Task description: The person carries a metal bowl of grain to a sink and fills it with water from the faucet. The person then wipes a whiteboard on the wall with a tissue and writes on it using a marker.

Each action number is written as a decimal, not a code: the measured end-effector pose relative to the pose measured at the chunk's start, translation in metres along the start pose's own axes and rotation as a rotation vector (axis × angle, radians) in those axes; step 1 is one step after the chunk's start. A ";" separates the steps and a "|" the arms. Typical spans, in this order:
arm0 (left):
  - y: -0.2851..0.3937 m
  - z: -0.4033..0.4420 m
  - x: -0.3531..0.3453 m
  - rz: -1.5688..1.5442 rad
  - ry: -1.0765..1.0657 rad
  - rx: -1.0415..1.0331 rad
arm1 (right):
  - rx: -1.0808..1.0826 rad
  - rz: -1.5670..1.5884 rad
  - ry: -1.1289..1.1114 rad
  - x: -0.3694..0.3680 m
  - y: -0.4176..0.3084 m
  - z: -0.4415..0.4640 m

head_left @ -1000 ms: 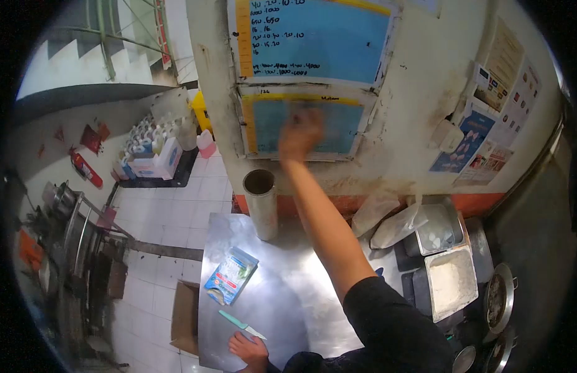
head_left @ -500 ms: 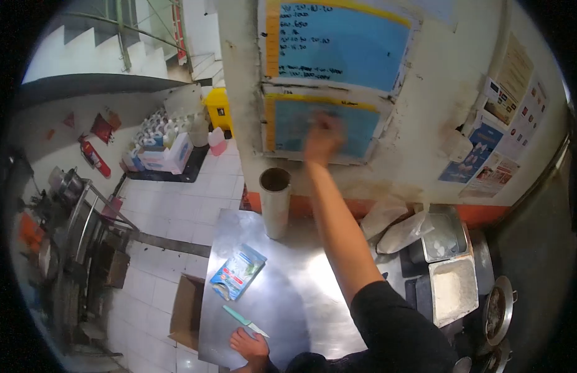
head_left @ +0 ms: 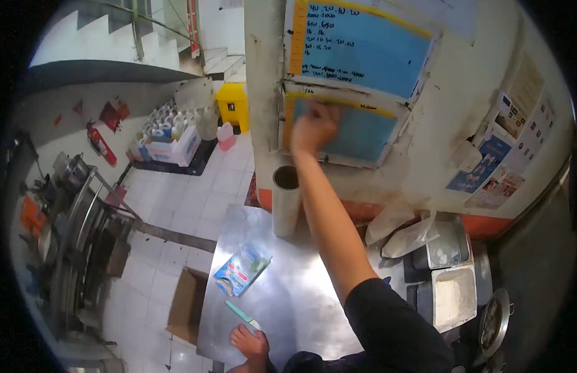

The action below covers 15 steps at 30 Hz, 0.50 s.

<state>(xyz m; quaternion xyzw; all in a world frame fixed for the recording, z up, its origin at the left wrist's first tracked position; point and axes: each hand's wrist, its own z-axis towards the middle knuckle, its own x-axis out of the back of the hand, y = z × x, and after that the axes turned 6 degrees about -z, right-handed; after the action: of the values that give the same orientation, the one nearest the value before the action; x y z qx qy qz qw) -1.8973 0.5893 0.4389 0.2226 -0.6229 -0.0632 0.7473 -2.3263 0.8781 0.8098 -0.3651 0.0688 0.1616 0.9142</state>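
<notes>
On the wall (head_left: 447, 112), directly beneath the upper board (head_left: 366, 50), the lower board (head_left: 360, 137) is mounted, blue with a yellow band across its top. Its upper left part is partly covered by the right hand (head_left: 316, 127), which is raised with its fingers bent inward and blurred; whether anything is held in it, or whether the board is touched, cannot be told. Dark handwriting is seen on the upper board, mostly toward its left side.

Below the boards, a tall, open-topped tube (head_left: 286, 208) is stood upright on the metal table (head_left: 279, 304), beside the right forearm. Nearer the body, a blue and white packet (head_left: 243, 271) is laid flat, and just below it a knife (head_left: 240, 312) with a green handle is placed at a slant. Beside the blade, the left hand (head_left: 249, 342) is lowered over the table, its fingers loosely spread; nothing is seen gripped in it.

To the right of the table, clear bags (head_left: 409, 239) are set near a steel pan (head_left: 447, 245) and a pale-filled tray (head_left: 454, 298). Posters (head_left: 487, 161) are fixed higher up. Off to the left, a carton (head_left: 187, 304), a yellow bin (head_left: 232, 107) and a red extinguisher (head_left: 102, 144) are seen.
</notes>
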 end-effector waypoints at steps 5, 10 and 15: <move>0.020 0.008 0.017 -0.006 -0.006 0.020 | -0.030 -0.171 -0.205 0.000 0.001 -0.005; 0.012 0.000 0.009 -0.021 -0.020 -0.007 | 0.174 -0.231 -0.174 -0.012 -0.013 -0.020; 0.015 0.003 0.017 -0.035 -0.060 0.011 | 0.008 -0.110 -0.133 0.024 0.001 -0.004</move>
<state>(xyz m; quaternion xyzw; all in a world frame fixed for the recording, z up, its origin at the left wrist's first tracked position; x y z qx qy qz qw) -1.8992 0.5956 0.4606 0.2354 -0.6412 -0.0794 0.7260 -2.3037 0.8821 0.8007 -0.3532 -0.0114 0.1349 0.9257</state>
